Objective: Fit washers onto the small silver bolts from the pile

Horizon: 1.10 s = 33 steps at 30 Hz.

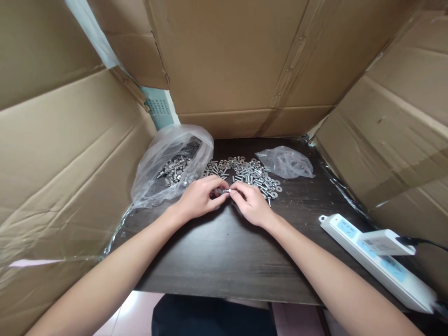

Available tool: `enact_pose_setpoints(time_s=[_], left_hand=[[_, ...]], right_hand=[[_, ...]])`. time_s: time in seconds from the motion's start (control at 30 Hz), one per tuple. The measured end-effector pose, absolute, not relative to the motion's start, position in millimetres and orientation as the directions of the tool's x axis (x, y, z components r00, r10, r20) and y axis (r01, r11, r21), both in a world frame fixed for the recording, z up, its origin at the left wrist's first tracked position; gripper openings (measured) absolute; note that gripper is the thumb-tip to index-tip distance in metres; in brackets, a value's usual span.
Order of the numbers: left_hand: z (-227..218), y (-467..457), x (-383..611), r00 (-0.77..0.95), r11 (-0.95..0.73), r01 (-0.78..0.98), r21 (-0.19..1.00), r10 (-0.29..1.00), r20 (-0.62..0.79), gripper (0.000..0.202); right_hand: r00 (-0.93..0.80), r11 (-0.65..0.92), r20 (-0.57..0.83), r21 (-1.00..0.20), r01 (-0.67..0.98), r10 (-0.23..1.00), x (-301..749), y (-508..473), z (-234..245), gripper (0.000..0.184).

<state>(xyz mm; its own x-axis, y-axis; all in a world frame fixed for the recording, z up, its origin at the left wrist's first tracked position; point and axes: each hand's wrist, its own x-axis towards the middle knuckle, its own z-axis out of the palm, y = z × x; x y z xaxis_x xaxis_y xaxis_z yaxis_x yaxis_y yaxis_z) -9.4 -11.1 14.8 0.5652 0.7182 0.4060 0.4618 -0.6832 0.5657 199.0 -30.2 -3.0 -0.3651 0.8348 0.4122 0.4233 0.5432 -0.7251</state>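
Observation:
Between my two hands, just above the dark table [224, 252], is a small metal bolt [227, 190]. My left hand [201, 197] pinches one end of it with thumb and fingers. The thumb and forefinger of my right hand [252, 203] close on its other end, where a nut or washer may sit, too small to make out. Right behind the hands lies a loose pile of bolts, nuts and washers [257, 175]. To the left, a clear plastic bag [147, 170] lies open with many bolts [177, 168] inside.
A smaller clear plastic bag [289, 162] lies at the back right. On the right edge rests a white power strip [378, 266] with a white adapter [387, 242] and black cable. Cardboard walls [241, 56] enclose the table at the back and both sides.

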Motion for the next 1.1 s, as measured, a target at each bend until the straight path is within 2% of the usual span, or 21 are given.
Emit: enact_pose_setpoints(time_s=[1.1], left_hand=[[16.4, -12.7, -8.5, 0.575, -0.687, 0.449, 0.571, 0.711, 0.404, 0.010]], right_hand=[[-0.397, 0.509, 0.352, -0.749, 0.423, 0.848, 201.5, -30.0, -1.4, 0.026]])
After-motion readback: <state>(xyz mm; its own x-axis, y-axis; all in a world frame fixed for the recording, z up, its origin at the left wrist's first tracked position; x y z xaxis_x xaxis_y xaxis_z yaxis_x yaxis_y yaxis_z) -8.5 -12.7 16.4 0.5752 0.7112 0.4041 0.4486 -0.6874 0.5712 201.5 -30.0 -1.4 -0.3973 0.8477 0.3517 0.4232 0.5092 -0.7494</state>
